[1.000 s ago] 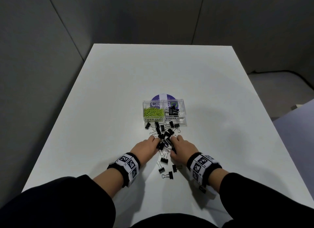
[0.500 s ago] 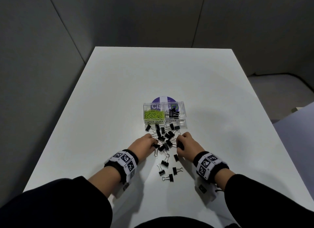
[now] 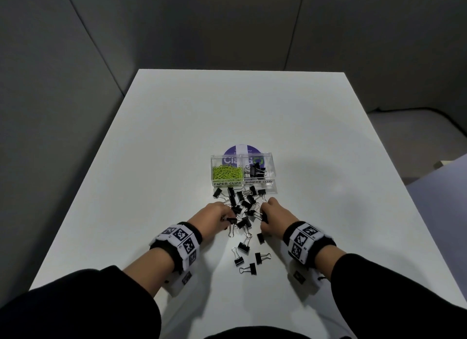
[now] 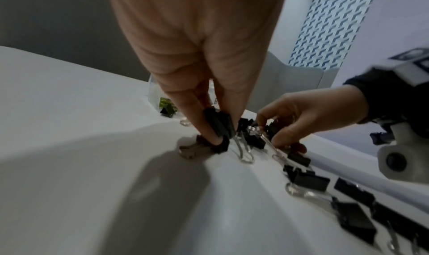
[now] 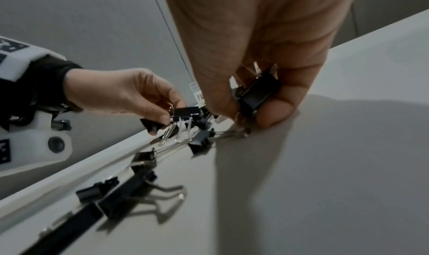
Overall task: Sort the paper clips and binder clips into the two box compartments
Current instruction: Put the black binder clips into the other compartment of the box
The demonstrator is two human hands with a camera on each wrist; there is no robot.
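A clear two-compartment box (image 3: 271, 173) stands mid-table, with green paper clips (image 3: 226, 173) in its left half and a few black binder clips (image 3: 256, 171) in its right half. Several black binder clips (image 3: 243, 203) lie scattered on the table (image 3: 151, 187) in front of it. My left hand (image 3: 214, 216) pinches a black binder clip (image 4: 219, 124) at the pile's left edge. My right hand (image 3: 274, 215) holds binder clips (image 5: 257, 92) curled in its fingers at the pile's right edge.
A purple round sticker (image 3: 241, 149) lies under the box's far side. More binder clips (image 3: 246, 258) lie between my wrists near the front. Grey walls (image 3: 75, 61) close in on the left and behind the table.
Both hands have shifted slightly within the pile. The left hand now pinches a clip at the left edge, and the right hand has moved a little to the right.
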